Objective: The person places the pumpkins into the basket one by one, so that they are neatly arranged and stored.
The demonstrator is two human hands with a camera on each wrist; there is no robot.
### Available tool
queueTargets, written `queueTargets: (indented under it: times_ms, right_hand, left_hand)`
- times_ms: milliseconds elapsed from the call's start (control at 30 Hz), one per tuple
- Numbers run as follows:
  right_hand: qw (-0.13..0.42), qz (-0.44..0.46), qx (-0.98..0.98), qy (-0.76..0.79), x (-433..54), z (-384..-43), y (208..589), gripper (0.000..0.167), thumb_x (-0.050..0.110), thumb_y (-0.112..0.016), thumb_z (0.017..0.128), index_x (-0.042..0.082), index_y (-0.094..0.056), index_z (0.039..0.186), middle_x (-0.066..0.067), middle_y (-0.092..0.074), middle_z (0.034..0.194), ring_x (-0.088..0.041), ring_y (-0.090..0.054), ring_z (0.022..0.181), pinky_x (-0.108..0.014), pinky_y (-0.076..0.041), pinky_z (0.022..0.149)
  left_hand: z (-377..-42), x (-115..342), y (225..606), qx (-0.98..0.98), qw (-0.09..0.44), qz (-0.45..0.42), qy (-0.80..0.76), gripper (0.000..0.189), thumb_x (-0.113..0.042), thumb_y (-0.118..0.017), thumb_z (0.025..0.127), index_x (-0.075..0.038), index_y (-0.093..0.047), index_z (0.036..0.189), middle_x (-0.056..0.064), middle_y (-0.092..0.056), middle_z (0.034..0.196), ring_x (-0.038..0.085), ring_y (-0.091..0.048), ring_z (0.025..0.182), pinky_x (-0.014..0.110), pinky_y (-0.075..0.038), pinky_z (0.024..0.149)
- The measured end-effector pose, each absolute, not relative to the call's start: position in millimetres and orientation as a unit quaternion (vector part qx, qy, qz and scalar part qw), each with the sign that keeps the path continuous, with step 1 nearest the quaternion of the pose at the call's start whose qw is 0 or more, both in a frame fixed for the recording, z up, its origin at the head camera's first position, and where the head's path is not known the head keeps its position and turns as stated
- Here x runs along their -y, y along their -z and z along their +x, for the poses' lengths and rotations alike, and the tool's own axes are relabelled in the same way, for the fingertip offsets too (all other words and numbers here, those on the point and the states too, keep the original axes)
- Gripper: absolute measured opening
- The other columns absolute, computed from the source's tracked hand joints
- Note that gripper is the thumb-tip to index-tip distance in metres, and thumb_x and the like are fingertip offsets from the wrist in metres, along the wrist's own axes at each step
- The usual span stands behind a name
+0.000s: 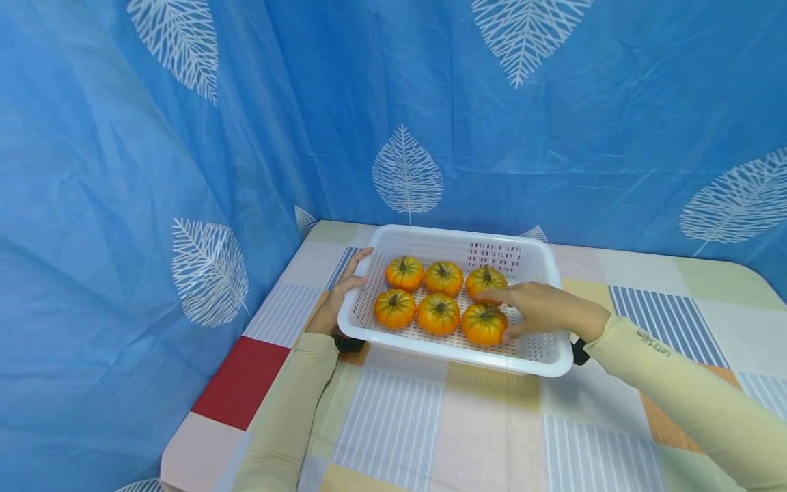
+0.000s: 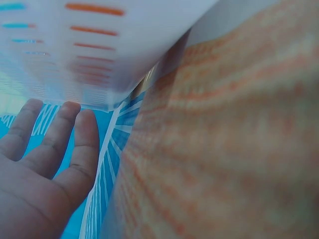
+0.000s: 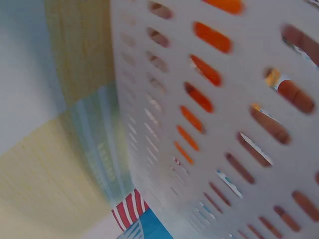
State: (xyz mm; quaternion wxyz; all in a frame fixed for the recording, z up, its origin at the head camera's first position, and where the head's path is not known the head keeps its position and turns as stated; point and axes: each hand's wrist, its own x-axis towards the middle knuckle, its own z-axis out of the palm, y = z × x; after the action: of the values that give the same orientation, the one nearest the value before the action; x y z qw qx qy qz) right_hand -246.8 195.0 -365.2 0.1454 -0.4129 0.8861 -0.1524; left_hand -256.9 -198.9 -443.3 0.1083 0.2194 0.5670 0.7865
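Observation:
Several small orange pumpkins (image 1: 439, 314) sit in two rows inside a white slotted plastic basket (image 1: 430, 346). My right hand (image 1: 541, 309) reaches over the basket's right side. Its thumb and fingers curve around the front right pumpkin (image 1: 482, 326), with the fingers between it and the back right pumpkin (image 1: 486, 279). In the right wrist view, the basket's wall (image 3: 164, 164) partly hides that hand. At the basket's left side, my left hand (image 1: 335, 301) touches the rim. The left wrist view shows that hand (image 2: 47, 164) with fairly straight fingers, their tips by the basket wall (image 2: 50, 74).
The basket stands on a table with a patchwork checked cloth (image 1: 393, 424). A blue curtain (image 1: 344, 102) with white leaf prints hangs behind the table and along its left side. Dark wrist bands (image 1: 350, 343) show at both wrists.

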Motion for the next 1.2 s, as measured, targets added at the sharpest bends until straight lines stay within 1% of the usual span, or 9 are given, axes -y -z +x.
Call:
queueTargets:
  times_ms: [167,267,533,667,767,833,933,1067,1200]
  right_hand:
    - [0.15,-0.416,-0.879,0.182,-196.3,-246.7,361.5,0.069,0.017,-0.091,0.088,-0.002,-0.063,0.148,-0.023,-0.07,0.138,-0.041,-0.069,0.122,-0.058,-0.056,0.102]
    - [0.148,-0.416,-0.875,0.197,-197.3,-245.4,359.3,0.064,0.02,-0.09,0.089,-0.004,-0.066,0.143,-0.023,-0.069,0.139,-0.041,-0.069,0.123,-0.06,-0.054,0.104]
    - [0.153,-0.409,-0.854,0.284,-207.9,-240.7,356.5,0.058,0.024,-0.087,0.093,-0.004,-0.068,0.141,-0.017,-0.072,0.136,-0.038,-0.07,0.115,-0.06,-0.056,0.099]
    - [0.153,-0.402,-0.837,0.337,-216.5,-239.0,356.5,0.051,0.018,-0.083,0.097,-0.004,-0.067,0.14,-0.017,-0.073,0.135,-0.039,-0.07,0.115,-0.058,-0.056,0.1]
    - [0.143,-0.394,-0.829,0.369,-222.8,-236.6,357.1,0.046,0.011,-0.08,0.098,-0.005,-0.068,0.139,-0.018,-0.073,0.133,-0.039,-0.071,0.115,-0.053,-0.058,0.1]
    - [0.127,-0.383,-0.832,0.382,-227.1,-234.1,357.8,0.043,0.008,-0.079,0.098,-0.004,-0.069,0.138,-0.018,-0.074,0.132,-0.033,-0.072,0.115,-0.045,-0.059,0.1]
    - [0.081,-0.362,-0.841,0.394,-233.7,-230.2,361.2,0.04,0.006,-0.079,0.097,-0.002,-0.071,0.136,-0.016,-0.075,0.13,-0.015,-0.071,0.115,-0.026,-0.056,0.099]
    - [0.005,-0.326,-0.85,0.413,-243.8,-224.1,365.7,0.039,0.001,-0.078,0.096,-0.003,-0.071,0.134,-0.02,-0.073,0.131,0.008,-0.06,0.117,-0.009,-0.045,0.1]
    - [-0.046,-0.286,-0.862,0.416,-256.2,-217.9,370.2,0.04,-0.003,-0.077,0.095,-0.004,-0.07,0.135,-0.024,-0.069,0.133,0.018,-0.051,0.119,-0.004,-0.04,0.1]
  left_hand:
    - [-256.8,198.1,443.3,-0.571,0.106,0.212,-0.786,0.068,-0.003,-0.026,0.099,-0.006,-0.006,0.164,0.026,0.007,0.178,0.052,0.001,0.161,0.073,-0.003,0.125]
    - [-256.9,197.7,442.8,-0.575,0.106,0.205,-0.785,0.069,-0.003,-0.026,0.099,-0.006,-0.005,0.164,0.025,0.006,0.178,0.052,0.0,0.161,0.073,-0.003,0.125]
    - [-256.7,198.5,441.5,-0.578,0.111,0.201,-0.783,0.069,-0.004,-0.025,0.099,-0.003,-0.003,0.164,0.028,0.004,0.177,0.054,-0.004,0.16,0.074,-0.007,0.125]
    - [-259.4,199.4,441.7,-0.576,0.11,0.213,-0.781,0.067,-0.005,-0.029,0.099,-0.006,-0.011,0.163,0.029,0.004,0.177,0.055,-0.005,0.159,0.076,-0.009,0.123]
    - [-259.5,201.0,441.3,-0.586,0.111,0.209,-0.775,0.068,-0.005,-0.032,0.099,-0.004,-0.012,0.164,0.03,0.001,0.176,0.053,-0.008,0.159,0.075,-0.011,0.124]
    - [-259.1,202.4,441.4,-0.598,0.113,0.199,-0.768,0.071,-0.006,-0.033,0.099,-0.002,-0.009,0.165,0.031,-0.001,0.175,0.052,-0.011,0.158,0.072,-0.012,0.125]
    - [-256.1,205.7,440.7,-0.621,0.12,0.177,-0.754,0.075,-0.007,-0.035,0.1,0.001,-0.003,0.167,0.031,-0.005,0.174,0.05,-0.016,0.155,0.07,-0.014,0.126]
    - [-252.8,208.5,438.8,-0.64,0.134,0.157,-0.74,0.076,-0.007,-0.036,0.103,-0.008,-0.004,0.172,0.024,-0.005,0.178,0.049,-0.017,0.157,0.071,-0.019,0.125]
    - [-248.0,211.6,435.9,-0.665,0.145,0.136,-0.72,0.073,-0.014,-0.036,0.109,-0.018,-0.006,0.175,0.016,-0.006,0.18,0.048,-0.02,0.158,0.072,-0.025,0.122]
